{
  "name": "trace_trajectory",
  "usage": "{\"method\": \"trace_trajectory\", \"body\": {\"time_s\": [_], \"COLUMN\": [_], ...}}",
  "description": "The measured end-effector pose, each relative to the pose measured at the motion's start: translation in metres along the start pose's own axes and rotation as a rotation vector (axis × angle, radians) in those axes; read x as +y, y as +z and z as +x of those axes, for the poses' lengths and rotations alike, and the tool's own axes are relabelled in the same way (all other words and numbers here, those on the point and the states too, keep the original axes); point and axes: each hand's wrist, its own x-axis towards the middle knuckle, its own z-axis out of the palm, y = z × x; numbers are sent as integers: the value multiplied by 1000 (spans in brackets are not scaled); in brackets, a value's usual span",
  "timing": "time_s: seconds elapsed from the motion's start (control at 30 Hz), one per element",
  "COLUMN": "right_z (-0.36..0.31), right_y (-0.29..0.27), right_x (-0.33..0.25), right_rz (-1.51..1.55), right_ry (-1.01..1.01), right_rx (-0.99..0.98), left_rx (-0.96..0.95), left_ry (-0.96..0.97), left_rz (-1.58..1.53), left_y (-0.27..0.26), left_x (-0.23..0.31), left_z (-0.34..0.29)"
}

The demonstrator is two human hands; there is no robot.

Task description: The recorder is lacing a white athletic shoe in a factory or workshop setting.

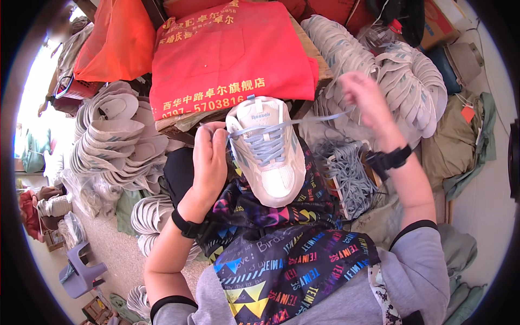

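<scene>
A white sneaker (277, 181) lies over my lap, toe toward me, with its underside hidden. Pale blue-grey lace (266, 147) criss-crosses its front. My left hand (208, 160) is closed at the shoe's left edge near the collar, fingers pressed together; whether it also pinches some lace I cannot tell. One lace end (319, 117) stretches taut across the tongue to the right. Raised and slightly blurred, my right hand (367, 100) is closed on that end, well away from the shoe.
A red cloth (233, 59) covers the wooden bench ahead. Stacked pale shoe uppers stand at left (111, 132) and right (414, 81). Beside my right forearm, a box holds bundled blue-grey laces (352, 181). A purple plastic stool (84, 271) is at far left.
</scene>
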Motion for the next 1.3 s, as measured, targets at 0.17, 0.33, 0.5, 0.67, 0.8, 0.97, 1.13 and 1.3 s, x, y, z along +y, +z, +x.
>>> {"method": "trace_trajectory", "body": {"time_s": [0.17,0.33,0.5,0.67,0.8,0.97,1.13,1.3], "right_z": [-37,-47,-43,-51,-46,-39,-31,-13], "right_y": [83,88,88,101,103,100,95,99], "right_x": [21,21,16,-16,-24,-30,-41,-47], "right_rz": [-82,-199,-399,-846,-1024,-1110,-1245,-1127], "right_ry": [-8,-66,-250,-559,-863,-916,-1030,-1277], "right_rx": [-378,-479,-445,-379,-404,-616,-739,-638], "left_rx": [-79,-226,-339,-388,-362,-440,-462,-531], "left_ry": [-77,-240,-504,-493,-500,-564,-634,-181], "left_rz": [-7,-45,-190,-241,-253,-189,-104,457], "left_y": [0,-3,-8,-11,-8,-16,-16,-23], "left_x": [-6,12,29,25,27,29,37,45], "left_z": [1,-7,-2,-3,2,10,21,31]}}
